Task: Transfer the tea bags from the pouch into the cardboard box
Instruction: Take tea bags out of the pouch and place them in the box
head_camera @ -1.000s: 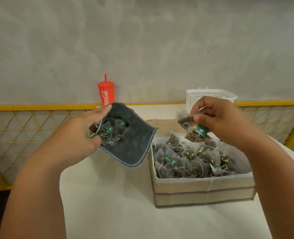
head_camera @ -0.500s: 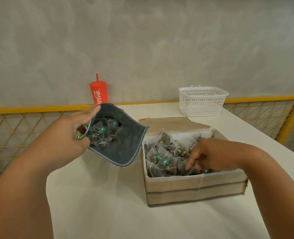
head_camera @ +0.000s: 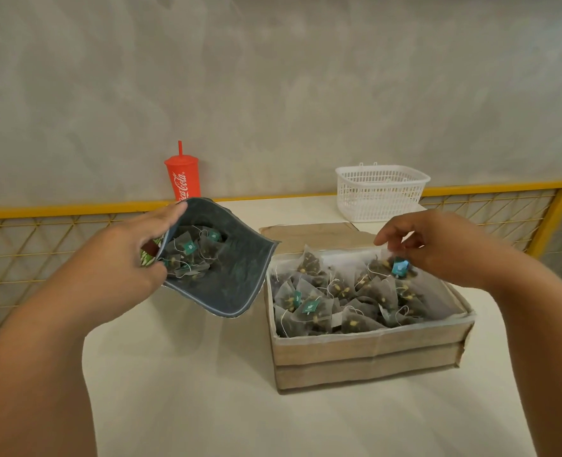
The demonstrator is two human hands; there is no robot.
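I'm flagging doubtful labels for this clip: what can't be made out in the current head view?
1. Head view: whether the right hand pinches the tea bag beneath it or merely hovers; its curled fingers cover the contact.
2. Head view: the outer print of the pouch; the left hand gripping it hides most.
3. Head view: the floor of the cardboard box; piled tea bags cover it.
4. Head view: print on the tags, too small.

I see a grey-lined pouch, teal-tagged mesh tea bags, a brown cardboard box, a red cup, a white lattice basket
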